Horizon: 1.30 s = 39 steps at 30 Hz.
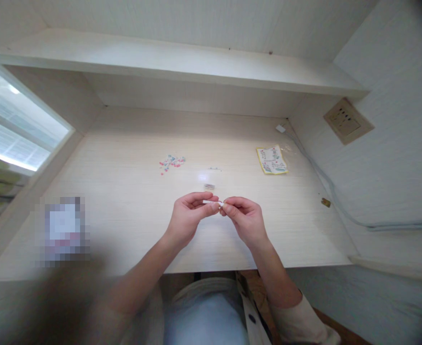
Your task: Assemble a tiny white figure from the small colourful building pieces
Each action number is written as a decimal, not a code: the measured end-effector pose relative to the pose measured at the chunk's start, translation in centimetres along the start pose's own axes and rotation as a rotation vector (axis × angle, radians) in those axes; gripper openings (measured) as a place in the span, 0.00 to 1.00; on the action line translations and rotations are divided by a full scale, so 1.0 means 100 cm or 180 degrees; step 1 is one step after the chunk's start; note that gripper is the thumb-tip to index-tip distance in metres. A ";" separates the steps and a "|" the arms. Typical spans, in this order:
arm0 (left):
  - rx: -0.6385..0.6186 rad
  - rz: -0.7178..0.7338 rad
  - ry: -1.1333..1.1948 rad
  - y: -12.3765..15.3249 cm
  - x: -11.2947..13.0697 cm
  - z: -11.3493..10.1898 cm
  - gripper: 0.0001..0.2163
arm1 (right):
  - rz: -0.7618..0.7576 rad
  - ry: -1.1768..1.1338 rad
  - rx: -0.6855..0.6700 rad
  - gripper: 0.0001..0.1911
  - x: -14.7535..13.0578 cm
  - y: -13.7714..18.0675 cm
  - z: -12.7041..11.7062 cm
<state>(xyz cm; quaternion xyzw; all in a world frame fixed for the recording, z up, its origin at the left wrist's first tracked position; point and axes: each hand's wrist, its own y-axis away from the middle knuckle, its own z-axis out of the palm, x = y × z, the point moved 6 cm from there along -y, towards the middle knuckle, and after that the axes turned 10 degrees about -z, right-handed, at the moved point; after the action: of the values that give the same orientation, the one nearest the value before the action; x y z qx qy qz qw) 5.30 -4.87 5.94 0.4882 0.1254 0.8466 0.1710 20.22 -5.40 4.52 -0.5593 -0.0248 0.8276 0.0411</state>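
Above the front half of the pale desk (132,230), my two hands meet at their fingertips. My left hand (189,215) is closed around a thin white stick-like piece (208,201), which pokes out past the fingers to the left. The thumb and fingers of my right hand (245,218) pinch the right end of the same piece. Its exact kind is too small to make out. Just beyond my fingers lies a small, dark-marked little block (209,186). Behind that, a few tiny thin parts (214,168) lie in a row.
Small pink and blue pieces (172,163) lie scattered at the back left. A yellow-edged printed sheet (272,160) sits at the right, near grey cables (326,177) along the wall. At the left is a blurred-out item (64,230). A shelf (182,64) overhangs the back.
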 end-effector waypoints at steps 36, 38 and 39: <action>-0.0014 -0.0106 -0.0083 0.003 0.000 0.001 0.14 | -0.0322 0.0637 -0.0025 0.07 -0.013 0.002 0.000; 0.0003 -0.0095 -0.0094 0.003 0.000 0.001 0.14 | -0.0441 0.0759 -0.0122 0.07 -0.018 0.002 0.003; 0.0020 -0.0090 -0.0108 0.003 0.001 0.001 0.14 | -0.0518 0.0833 -0.0176 0.08 -0.021 0.002 0.004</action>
<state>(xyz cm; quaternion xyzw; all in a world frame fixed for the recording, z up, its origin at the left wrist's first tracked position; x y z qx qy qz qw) 5.32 -5.13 6.16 0.5011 0.1320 0.8353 0.1835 20.57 -5.78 6.56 -0.6594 -0.0872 0.7406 0.0955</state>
